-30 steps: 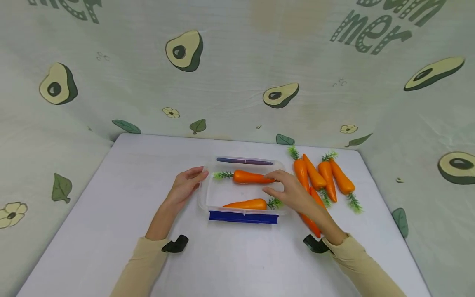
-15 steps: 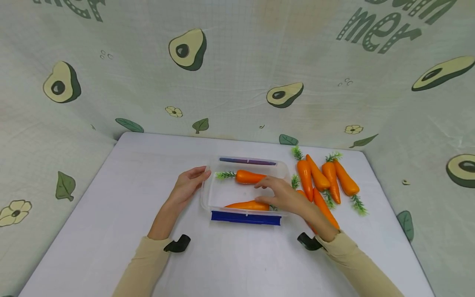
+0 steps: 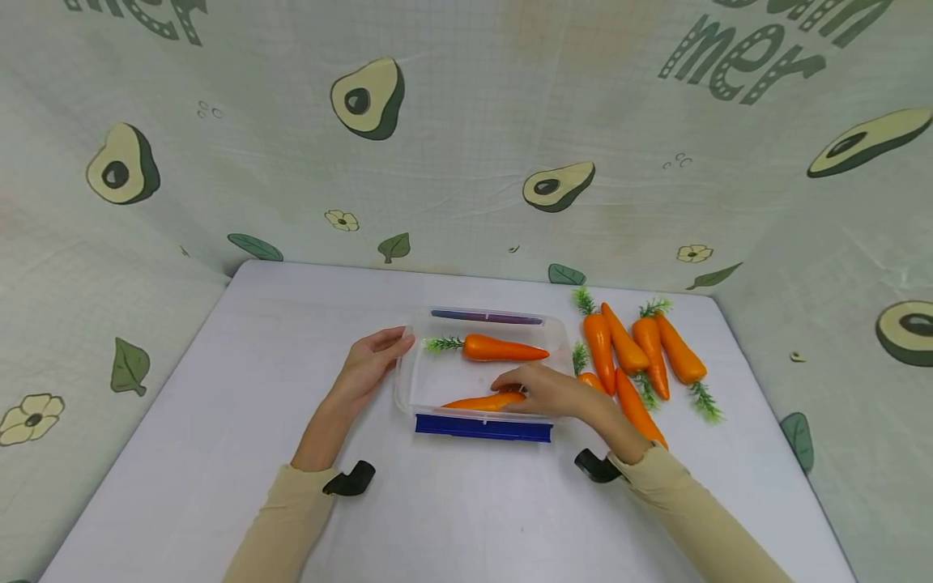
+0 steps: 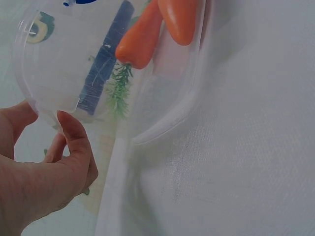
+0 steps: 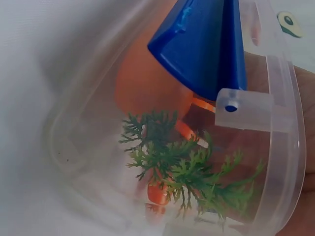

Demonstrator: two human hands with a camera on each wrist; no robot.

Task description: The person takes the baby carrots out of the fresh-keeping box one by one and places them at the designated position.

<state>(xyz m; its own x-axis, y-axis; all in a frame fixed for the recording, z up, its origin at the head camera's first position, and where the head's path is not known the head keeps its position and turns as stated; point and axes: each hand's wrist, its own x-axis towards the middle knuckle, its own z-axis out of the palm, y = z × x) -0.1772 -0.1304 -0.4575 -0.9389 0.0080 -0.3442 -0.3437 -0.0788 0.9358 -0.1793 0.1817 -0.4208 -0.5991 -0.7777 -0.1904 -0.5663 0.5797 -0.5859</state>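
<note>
A clear plastic food container point(image 3: 404, 405) with blue side clips stands open on the table. My left hand point(image 3: 368, 364) pinches its left rim between thumb and fingers; the left wrist view shows this hand point(image 4: 59, 157) at the container's corner. Inside lie two orange carrots with green tops. The back carrot point(image 3: 503, 349) points right, its top to the left. My right hand point(image 3: 543, 391) reaches into the container and grips the front carrot point(image 3: 477, 402) near its thick end, hiding its leafy top. Through the clear wall, the right wrist view shows those green leaves point(image 5: 187, 167).
Several more carrots point(image 3: 645, 348) lie in a loose group on the table right of the container, some close to my right forearm. A blue clip point(image 3: 483, 427) hangs along the container's front side. A cloth printed with avocados point(image 3: 368, 99) hangs behind the white table point(image 3: 219, 445).
My right hand has moved left and down from the back carrot to the front one, and its fingers now close round it. The left hand stays on the rim.
</note>
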